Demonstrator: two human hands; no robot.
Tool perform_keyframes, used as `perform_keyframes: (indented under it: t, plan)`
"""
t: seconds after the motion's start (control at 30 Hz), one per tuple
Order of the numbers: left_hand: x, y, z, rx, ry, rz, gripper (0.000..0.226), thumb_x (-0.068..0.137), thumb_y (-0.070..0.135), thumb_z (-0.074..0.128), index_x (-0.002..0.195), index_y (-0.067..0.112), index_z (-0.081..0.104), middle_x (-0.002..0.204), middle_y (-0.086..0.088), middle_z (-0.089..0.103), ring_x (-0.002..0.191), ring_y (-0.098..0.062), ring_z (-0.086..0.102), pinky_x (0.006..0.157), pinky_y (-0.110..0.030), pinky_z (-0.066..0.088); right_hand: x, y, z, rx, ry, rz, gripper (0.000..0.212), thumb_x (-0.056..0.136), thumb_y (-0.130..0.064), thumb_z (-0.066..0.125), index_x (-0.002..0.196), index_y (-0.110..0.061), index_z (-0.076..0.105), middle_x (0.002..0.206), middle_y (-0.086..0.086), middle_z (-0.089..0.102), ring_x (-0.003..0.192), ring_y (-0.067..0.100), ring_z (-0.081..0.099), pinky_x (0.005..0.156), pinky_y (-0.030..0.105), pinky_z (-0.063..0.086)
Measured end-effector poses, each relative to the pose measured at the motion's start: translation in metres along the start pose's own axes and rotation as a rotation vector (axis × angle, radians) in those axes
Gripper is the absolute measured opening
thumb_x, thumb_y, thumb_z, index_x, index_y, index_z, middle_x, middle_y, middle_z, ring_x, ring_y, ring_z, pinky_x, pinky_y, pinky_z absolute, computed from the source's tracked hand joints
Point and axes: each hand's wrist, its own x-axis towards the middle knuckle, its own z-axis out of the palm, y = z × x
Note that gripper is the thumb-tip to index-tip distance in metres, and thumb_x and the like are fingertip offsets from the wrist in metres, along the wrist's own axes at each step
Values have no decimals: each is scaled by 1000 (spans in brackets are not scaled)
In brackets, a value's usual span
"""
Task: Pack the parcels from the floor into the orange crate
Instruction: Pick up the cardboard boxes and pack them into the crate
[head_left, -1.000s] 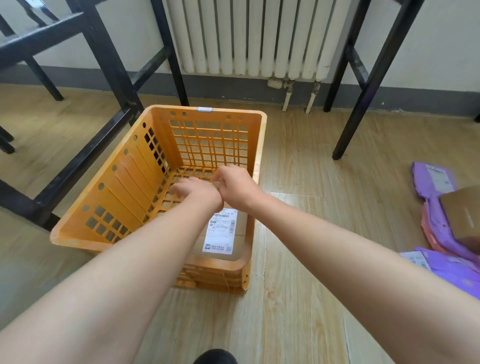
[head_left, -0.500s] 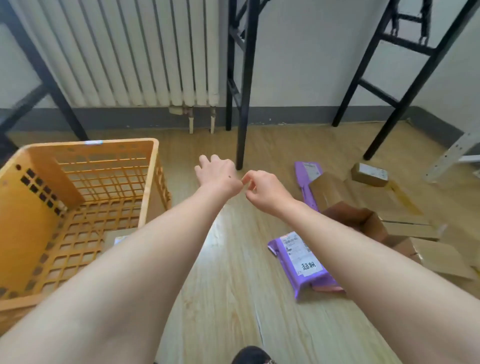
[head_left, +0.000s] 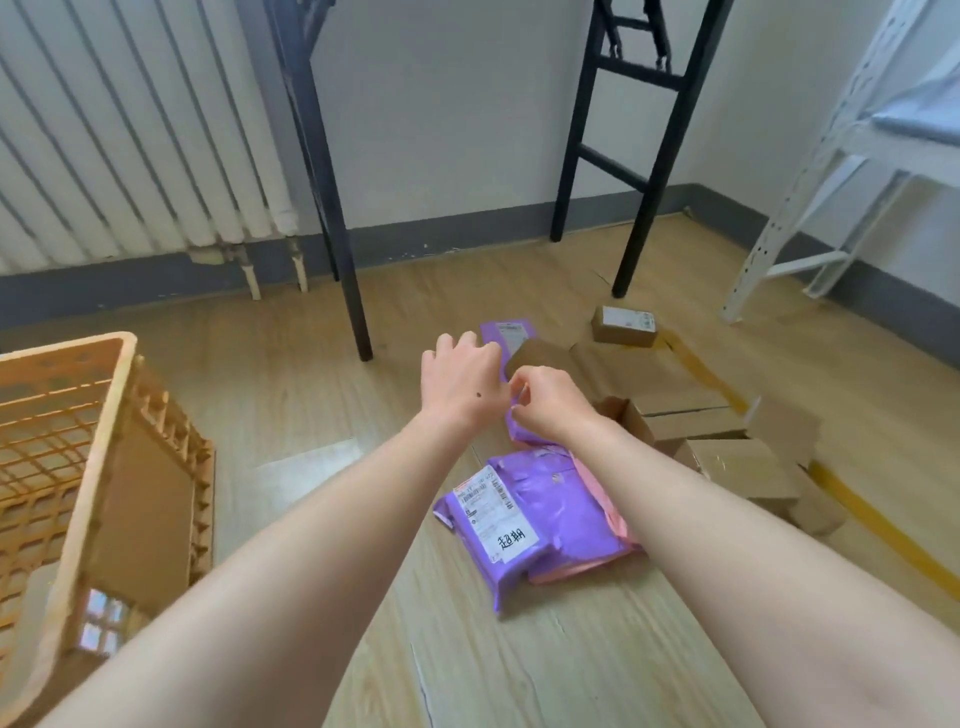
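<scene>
A: So, hands?
B: left hand (head_left: 460, 382) loose, holding nothing. right hand (head_left: 553, 408) curled directly over purple parcel (head_left: 524, 436); can't tell if gripping.
A: Crate?
B: orange crate (head_left: 111, 415) well apart, floor's left side.

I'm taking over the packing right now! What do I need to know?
Left hand: open, above the far purple bag.
Right hand: fingers curled over the same bag; whether it grips is unclear.
Orange crate: on the left. One labelled parcel seems to lie inside, but it is blurred.
Left to do: both purple bags, the near one lying on a pink bag, the brown boxes and the small box are all on the floor.
</scene>
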Motion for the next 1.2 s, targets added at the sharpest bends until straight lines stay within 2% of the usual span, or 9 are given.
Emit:
perform_keyframes:
  t: [0.17,0.3,0.43,0.53,0.67,0.8,0.9,1.03,1.2]
  plan:
    - [21,37,39,-9,-94,102,19,83,26,52,96,14,59,104,-7,53,101,-31,47,74,-34,32,-8,70,-3,-164,-34,71,28,81,-20,61,109,-22,60,112,5,54,111,27,50,91,37,45]
    - [33,85,76,-155,-275,273,19,81,14,52,95,11,63,103,-10,52,98,-30,54,68,-32,38,-20,127,-10,-310,-110,255,62,74,-32,68,130,-23,45,128,6,42,126,30,33,105,47,32]
    - [29,127,107,-197,-418,455,26,81,12,53,105,10,63,109,-9,53,103,-28,55,75,-34,45,-40,175,-10,-658,-379,266,104,72,-35,71,150,-26,4,155,11,10,145,35,-7,109,67,-3]
    - [18,139,124,-136,-505,514,29,82,12,55,110,10,58,112,-9,50,103,-28,54,72,-36,45,-50,202,-15,-776,-484,311,120,73,-23,74,148,-27,-20,159,11,-10,143,36,-20,108,68,-4]
    - [11,126,137,-57,-578,569,46,80,9,58,126,11,53,124,-8,47,116,-25,48,83,-39,48,-56,229,-14,-784,-469,354,129,69,-9,77,146,-23,-27,158,12,-17,144,34,-20,111,67,0]
    - [11,105,138,-117,-614,553,65,81,9,61,142,14,40,144,-9,40,140,-22,28,98,-43,43,-55,243,-5,-798,-465,321,125,71,-1,70,145,-24,-29,156,11,-24,143,32,-22,111,66,0]
    - [9,95,141,-80,-679,589,77,80,12,64,148,19,28,148,-5,35,146,-22,15,105,-41,38,-52,247,1,-831,-428,245,114,74,2,59,147,-23,-24,158,13,-15,145,30,-18,113,62,1]
    - [16,97,142,-108,-665,592,84,79,18,68,150,19,23,152,-5,30,147,-23,11,116,-34,21,-50,239,2,-845,-394,182,109,75,-11,65,151,-20,-13,157,15,2,147,28,1,115,59,2]
    - [16,103,132,-198,-764,425,87,81,28,68,151,19,17,153,-6,29,141,-23,28,109,-29,30,-45,206,-9,-866,-352,178,126,65,-37,80,150,-6,-8,150,16,16,140,30,19,115,59,3]
